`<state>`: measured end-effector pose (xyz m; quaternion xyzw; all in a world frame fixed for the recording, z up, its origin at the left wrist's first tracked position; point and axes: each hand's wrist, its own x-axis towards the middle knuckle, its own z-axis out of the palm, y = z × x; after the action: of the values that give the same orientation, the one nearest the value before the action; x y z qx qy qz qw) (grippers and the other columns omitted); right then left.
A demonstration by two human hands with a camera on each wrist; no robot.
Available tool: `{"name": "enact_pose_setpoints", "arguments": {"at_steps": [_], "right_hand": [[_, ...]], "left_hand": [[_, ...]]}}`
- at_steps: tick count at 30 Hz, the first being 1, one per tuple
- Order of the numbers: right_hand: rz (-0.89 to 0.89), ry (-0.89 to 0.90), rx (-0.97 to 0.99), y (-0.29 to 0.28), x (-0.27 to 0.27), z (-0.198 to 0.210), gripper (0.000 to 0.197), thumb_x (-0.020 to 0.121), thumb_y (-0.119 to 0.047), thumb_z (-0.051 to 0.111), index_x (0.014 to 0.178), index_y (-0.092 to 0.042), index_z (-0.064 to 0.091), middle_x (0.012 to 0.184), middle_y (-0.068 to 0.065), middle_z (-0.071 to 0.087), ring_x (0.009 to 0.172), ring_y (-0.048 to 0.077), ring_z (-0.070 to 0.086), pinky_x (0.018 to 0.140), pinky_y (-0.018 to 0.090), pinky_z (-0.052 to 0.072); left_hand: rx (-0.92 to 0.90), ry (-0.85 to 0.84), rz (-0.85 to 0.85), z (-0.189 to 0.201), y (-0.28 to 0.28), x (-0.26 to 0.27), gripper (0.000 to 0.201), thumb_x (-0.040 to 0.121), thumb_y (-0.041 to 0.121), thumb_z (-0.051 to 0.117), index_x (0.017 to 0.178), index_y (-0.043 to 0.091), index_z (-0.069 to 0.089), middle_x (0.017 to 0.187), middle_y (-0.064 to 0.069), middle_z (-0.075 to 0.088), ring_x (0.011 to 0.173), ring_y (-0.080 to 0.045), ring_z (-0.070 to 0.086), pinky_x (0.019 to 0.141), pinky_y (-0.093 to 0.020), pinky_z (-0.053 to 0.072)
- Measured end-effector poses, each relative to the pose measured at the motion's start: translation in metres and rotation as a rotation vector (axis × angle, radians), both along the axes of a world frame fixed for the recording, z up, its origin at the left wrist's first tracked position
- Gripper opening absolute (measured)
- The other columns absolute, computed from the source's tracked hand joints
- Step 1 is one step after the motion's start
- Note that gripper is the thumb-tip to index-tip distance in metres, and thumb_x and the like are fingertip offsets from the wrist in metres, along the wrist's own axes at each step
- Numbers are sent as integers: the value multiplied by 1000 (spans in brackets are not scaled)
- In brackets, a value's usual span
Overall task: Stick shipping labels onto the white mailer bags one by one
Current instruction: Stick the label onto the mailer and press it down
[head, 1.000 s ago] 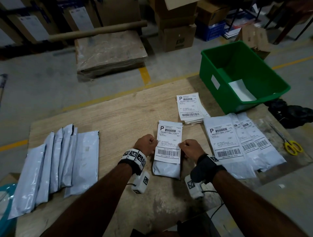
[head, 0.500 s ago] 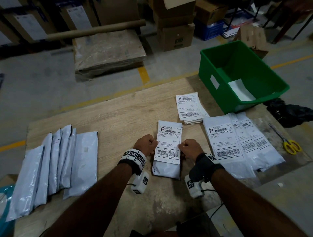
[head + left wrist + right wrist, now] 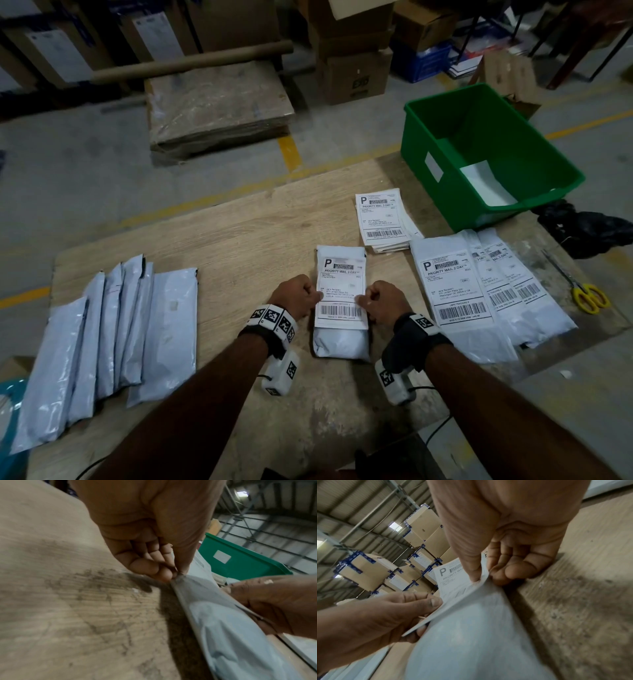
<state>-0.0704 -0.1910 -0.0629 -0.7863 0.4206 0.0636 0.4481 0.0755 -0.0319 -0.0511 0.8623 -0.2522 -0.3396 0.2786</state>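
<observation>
Head view: two hands (image 3: 340,301) pinch one label (image 3: 339,289).

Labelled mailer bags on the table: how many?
4. One at centre, pinched between left hand and right hand; three overlapping at right. More may be hidden beneath.

Both forearms are reaching forward, roughly parallel, each wearing a wrist band. The left hand (image 3: 297,295) is curling into a fist, thumb and fingers (image 3: 159,572) pinching the label's (image 3: 340,291) left edge. The right hand (image 3: 385,303) is mirroring it, thumb and curled fingers (image 3: 518,570) pinching the right edge.
</observation>
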Motion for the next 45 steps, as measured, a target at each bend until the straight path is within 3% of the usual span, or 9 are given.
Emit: {"name": "enact_pose_setpoints", "arguments": {"at_steps": [4, 7, 12, 15, 19, 28, 34, 40, 45], "right_hand": [[-96, -117, 99, 4, -3, 6, 36, 79, -26, 76, 97, -14, 46, 84, 1, 62, 78, 19, 61, 62, 27, 46], [-76, -172, 27, 2, -7, 11, 32, 81, -24, 74, 93, -16, 46, 76, 0, 61, 72, 18, 60, 59, 27, 44], [99, -289, -51, -9, -3, 18, 20, 83, -12, 68, 93, -18, 51, 78, 4, 59, 70, 17, 55, 65, 30, 47], [196, -263, -80, -14, 4, 17, 36, 82, -16, 69, 115, -19, 55, 94, 13, 59, 80, 21, 58, 76, 31, 49], [285, -138, -101, -16, 13, 10, 58, 86, -28, 66, 139, -26, 41, 106, 9, 48, 90, 20, 55, 88, 34, 48], [360, -52, -100, -31, 24, -6, 77, 88, -41, 59, 150, -35, 15, 100, 7, 46, 85, 19, 53, 81, 30, 43], [446, -31, -74, -39, 23, -6, 92, 82, -42, 67, 152, -28, 9, 97, 5, 50, 83, 18, 55, 76, 29, 42], [493, -60, 5, -40, 12, 4, 108, 73, -38, 79, 152, -25, 7, 119, 10, 47, 105, 24, 54, 94, 40, 48], [564, 50, -89, -30, -4, 13, 108, 72, -29, 80, 152, -21, 8, 126, 16, 42, 116, 31, 44, 101, 43, 40]], "left_hand": [[7, -27, -28, 4, 0, -1, 31, 81, 34, 71, 94, 20, 45, 80, 0, 67, 70, -20, 64, 65, -34, 50], [-103, -116, -60, 9, -1, -2, 26, 83, 22, 69, 90, 18, 44, 81, 3, 56, 70, -14, 52, 64, -28, 40], [-225, -205, -232, 13, -2, 3, 25, 84, 16, 67, 108, 18, 57, 106, -3, 43, 89, -17, 51, 84, -31, 47], [-109, -267, -283, 15, -8, 6, 53, 84, 30, 69, 133, 25, 52, 126, -10, 39, 114, -25, 46, 100, -38, 43], [131, -290, -383, 17, -17, 7, 75, 85, 46, 64, 149, 29, 28, 147, -14, 23, 133, -32, 31, 109, -45, 35], [246, -243, -456, 9, -22, 17, 98, 81, 57, 64, 153, 29, 4, 158, -15, 8, 143, -34, 15, 115, -47, 23], [332, -287, -580, 12, -13, 16, 128, 65, 68, 72, 152, 27, -12, 160, -11, -2, 145, -34, 8, 117, -50, 21], [392, -395, -638, 9, -7, 12, 136, 60, 72, 72, 151, 22, -16, 161, -13, -4, 143, -35, 12, 114, -51, 22], [387, -424, -614, 12, -8, 6, 129, 65, 68, 71, 152, 20, -11, 160, -13, 1, 142, -35, 17, 112, -51, 27]]}}
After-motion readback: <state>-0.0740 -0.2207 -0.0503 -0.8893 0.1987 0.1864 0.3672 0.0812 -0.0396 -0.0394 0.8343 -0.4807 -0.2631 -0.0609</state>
